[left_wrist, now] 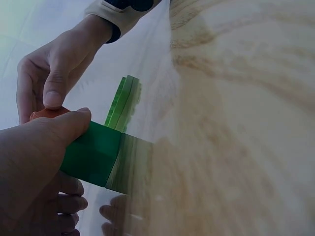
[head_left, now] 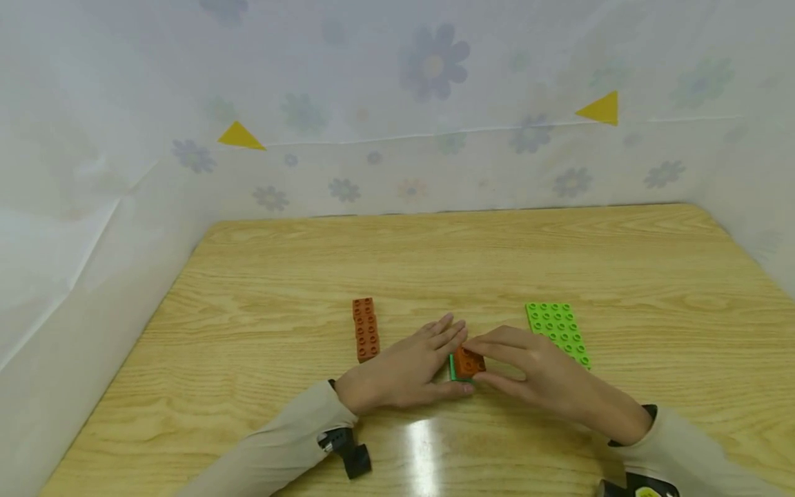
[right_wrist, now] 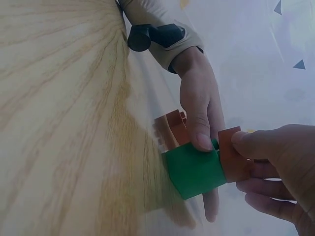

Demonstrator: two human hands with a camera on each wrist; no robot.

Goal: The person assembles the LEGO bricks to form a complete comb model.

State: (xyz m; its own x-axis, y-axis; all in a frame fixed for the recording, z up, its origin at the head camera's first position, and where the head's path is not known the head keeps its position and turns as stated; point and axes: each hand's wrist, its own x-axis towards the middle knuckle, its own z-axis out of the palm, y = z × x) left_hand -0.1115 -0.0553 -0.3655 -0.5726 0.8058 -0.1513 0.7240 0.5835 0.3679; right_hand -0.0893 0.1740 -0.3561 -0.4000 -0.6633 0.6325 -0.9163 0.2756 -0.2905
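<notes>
A dark green toy building block (right_wrist: 194, 169) stands on the table between my hands. My left hand (head_left: 410, 369) holds it, the thumb on its near side and the fingers reaching along the far side. A reddish-brown studded brick (head_left: 467, 362) is pinched between the thumb and fingers of my right hand (head_left: 540, 369). That brick sits at the green block's top, slightly tilted in the right wrist view, with a green stud showing at the seam. Much of the green block is hidden from above by the brick and my hands.
Left of my left hand lies a row of reddish-brown studded bricks (head_left: 366, 330). A light green studded plate (head_left: 553, 321) lies behind my right hand, which partly covers it. The wooden table (head_left: 397, 262) ends at a flower-patterned white curtain (head_left: 373, 103).
</notes>
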